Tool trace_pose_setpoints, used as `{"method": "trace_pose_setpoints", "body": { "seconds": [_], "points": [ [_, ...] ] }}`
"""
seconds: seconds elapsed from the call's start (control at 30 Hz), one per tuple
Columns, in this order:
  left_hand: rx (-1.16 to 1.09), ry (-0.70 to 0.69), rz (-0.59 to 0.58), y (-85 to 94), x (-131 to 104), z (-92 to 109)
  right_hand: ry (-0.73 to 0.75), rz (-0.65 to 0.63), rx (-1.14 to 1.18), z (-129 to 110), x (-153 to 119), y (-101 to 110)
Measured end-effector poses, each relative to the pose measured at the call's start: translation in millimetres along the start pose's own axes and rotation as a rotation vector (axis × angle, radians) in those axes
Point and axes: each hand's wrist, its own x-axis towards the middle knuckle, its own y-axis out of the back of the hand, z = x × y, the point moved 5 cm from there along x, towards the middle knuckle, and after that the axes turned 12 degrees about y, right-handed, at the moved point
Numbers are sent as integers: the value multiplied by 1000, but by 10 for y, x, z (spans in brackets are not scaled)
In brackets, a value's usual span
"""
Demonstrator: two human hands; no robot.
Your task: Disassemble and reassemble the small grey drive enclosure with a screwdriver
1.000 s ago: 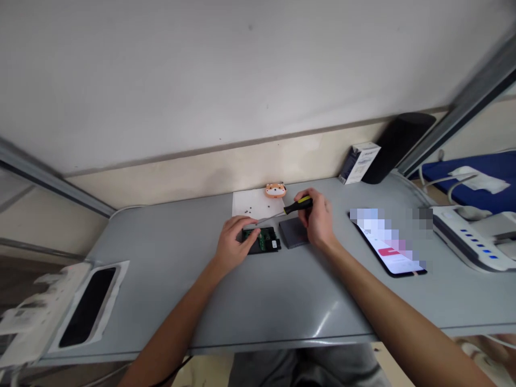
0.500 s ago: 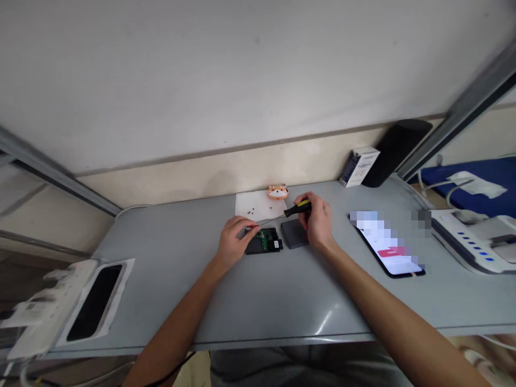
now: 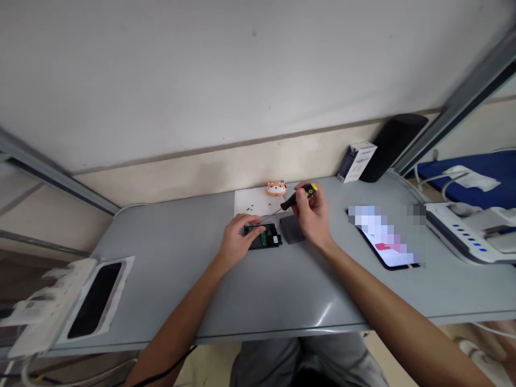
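Note:
My right hand (image 3: 315, 219) is closed around the black-and-yellow handle of a screwdriver (image 3: 291, 202). Its thin shaft slants down and left to the fingertips of my left hand (image 3: 236, 239). Those fingers are bent in a pinch over the upper left part of an open black device with a green circuit board (image 3: 264, 237). Whatever sits between them at the screwdriver's tip is too small and hidden to make out. A flat dark grey cover (image 3: 292, 230) lies just right of the device, partly behind my right hand.
Several tiny screws (image 3: 250, 208) lie on a white paper (image 3: 242, 199) beyond the device, with an orange animal-face case (image 3: 276, 188) at its corner. A lit phone (image 3: 387, 242) and a power strip (image 3: 459, 236) are to the right. Another phone (image 3: 94, 301) lies left.
The screwdriver now stands steeper, its handle end raised by my right hand. My left fingers have shifted slightly right over the circuit board, and the view has moved a little.

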Motion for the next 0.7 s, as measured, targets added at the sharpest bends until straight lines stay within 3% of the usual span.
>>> {"method": "trace_pose_setpoints", "body": {
  "seconds": [0.13, 0.3, 0.5, 0.7],
  "points": [
    [156, 77, -157, -43, -14, -102, 31, -30, -133, 41, -41, 53],
    [285, 72, -332, -120, -57, -115, 60, -167, -294, 29, -68, 40],
    [304, 83, -400, -170, -71, -78, 74, -204, -355, 11, -84, 2],
    [301, 81, -394, -159, -62, -76, 36, -245, -373, 64, -104, -9]
  ]
}}
